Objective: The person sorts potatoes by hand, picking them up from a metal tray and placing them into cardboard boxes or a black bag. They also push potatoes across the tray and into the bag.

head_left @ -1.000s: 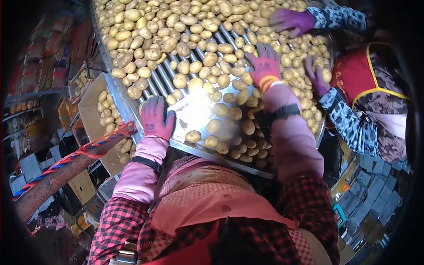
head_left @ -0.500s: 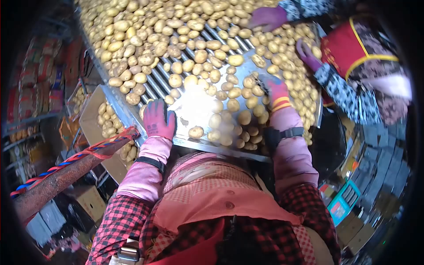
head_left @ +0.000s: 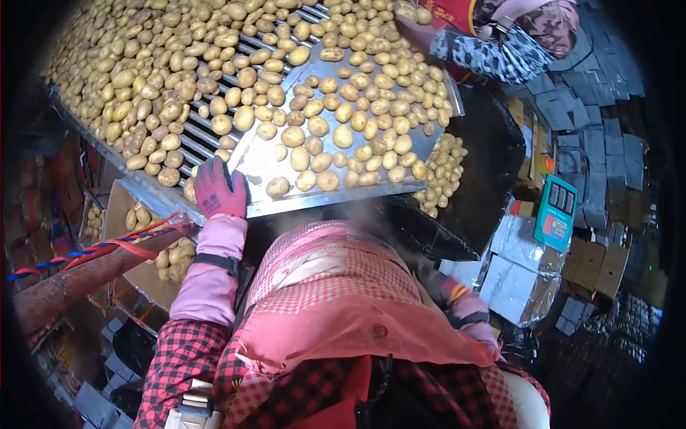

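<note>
My left hand (head_left: 220, 189), in a pink and grey glove, lies on the near left edge of the metal tray (head_left: 261, 161), its fingers stretched out. A potato (head_left: 189, 190) sits right against its outer side. Away from the tray, my right hand (head_left: 444, 286) is low beside my apron (head_left: 343, 286); it is dark and blurred, and its fingers cannot be made out. Loose potatoes (head_left: 343, 136) are spread over the tray. Behind them, metal rollers (head_left: 204, 136) show between more potatoes.
A co-worker's patterned sleeve (head_left: 486, 56) reaches in at the far right. An open cardboard box (head_left: 118, 222) with potatoes stands left, beside a rope-wrapped pole (head_left: 93, 275). A black bin (head_left: 493, 136), a teal scale-like device (head_left: 556, 211) and stacked cartons (head_left: 511, 247) are at right.
My right hand has left the potatoes on the tray and moved down beside my body. My left hand stays on the tray's edge. The view has swung to the right.
</note>
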The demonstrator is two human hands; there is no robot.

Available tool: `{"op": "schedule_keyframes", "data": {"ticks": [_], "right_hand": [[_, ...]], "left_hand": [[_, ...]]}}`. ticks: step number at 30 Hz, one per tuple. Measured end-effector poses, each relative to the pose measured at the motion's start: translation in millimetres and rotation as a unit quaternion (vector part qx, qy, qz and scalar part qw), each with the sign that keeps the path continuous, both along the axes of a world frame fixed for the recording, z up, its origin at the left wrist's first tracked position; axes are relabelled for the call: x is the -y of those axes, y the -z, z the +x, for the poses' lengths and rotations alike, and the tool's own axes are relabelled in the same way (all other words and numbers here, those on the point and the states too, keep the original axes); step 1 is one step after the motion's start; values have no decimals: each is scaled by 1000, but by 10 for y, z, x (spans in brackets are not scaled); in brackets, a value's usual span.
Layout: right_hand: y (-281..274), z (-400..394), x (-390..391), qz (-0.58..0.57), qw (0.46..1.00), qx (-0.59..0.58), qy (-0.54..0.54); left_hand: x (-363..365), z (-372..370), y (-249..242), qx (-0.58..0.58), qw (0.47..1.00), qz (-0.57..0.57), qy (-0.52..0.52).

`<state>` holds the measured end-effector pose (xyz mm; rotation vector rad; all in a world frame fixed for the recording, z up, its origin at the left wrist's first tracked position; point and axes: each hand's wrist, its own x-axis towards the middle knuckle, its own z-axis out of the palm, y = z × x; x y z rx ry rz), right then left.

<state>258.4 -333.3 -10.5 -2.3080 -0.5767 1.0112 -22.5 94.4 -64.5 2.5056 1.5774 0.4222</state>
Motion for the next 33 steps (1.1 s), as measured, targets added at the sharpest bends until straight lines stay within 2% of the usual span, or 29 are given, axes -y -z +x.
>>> {"op": "schedule_keyframes", "data": {"ticks": [2,3,6,7,8,9,10,11,12,13,14,16,17,20,21,24,25,28,30,32,33], "right_hand": [[149,-217,136,-54,993,-109,4],[36,-203,67,-47,988,-148,10],[-464,185,-237,41,972,-229,42],[-565,357,-400,75,971,-219,55],[-605,534,-601,105,976,-181,61],[-564,712,-833,133,979,-139,67],[-460,882,-1087,113,993,-8,13],[-261,1027,-1321,51,979,180,-79],[-55,1159,-1557,-8,917,361,-168],[36,1197,-1886,30,891,396,-218],[117,1151,-2209,70,860,428,-267],[201,958,-2677,-28,850,407,-333],[460,1001,-2757,-33,829,433,-354],[777,1433,-2939,-12,829,460,-318],[695,1509,-3032,9,783,547,-298],[302,1667,-3598,106,811,523,-239],[362,1686,-3783,114,825,489,-260],[485,1156,-3871,15,767,512,-386],[845,1293,-3677,107,846,257,-454],[826,1382,-3855,81,829,180,-524],[524,1413,-4270,19,791,241,-562]], "left_hand": [[-8,-13,-9,12,1000,-29,7],[6,-5,-34,0,1000,-5,12],[49,-28,-38,148,972,-172,64],[93,-9,-143,163,965,-157,133],[122,-20,-176,200,949,-174,172],[78,-10,-191,205,953,-144,171],[37,-8,-199,208,956,-117,168],[-33,-32,-151,164,977,-38,132],[-115,-49,-88,116,988,42,97],[-145,-42,-70,64,997,41,21],[-165,-24,-83,37,998,40,10],[-160,16,-101,-15,999,31,-10],[-171,20,-77,-32,999,24,-23],[-193,18,-46,-40,999,7,-12],[-193,19,-81,-16,1000,1,-4],[-192,-17,24,60,998,5,5],[-195,12,-34,35,999,19,-8],[-188,86,-191,-13,999,30,-32],[-193,64,-160,-7,999,0,-35],[-171,49,-97,8,999,-5,-33],[-172,35,-57,17,999,-10,-31]]}}
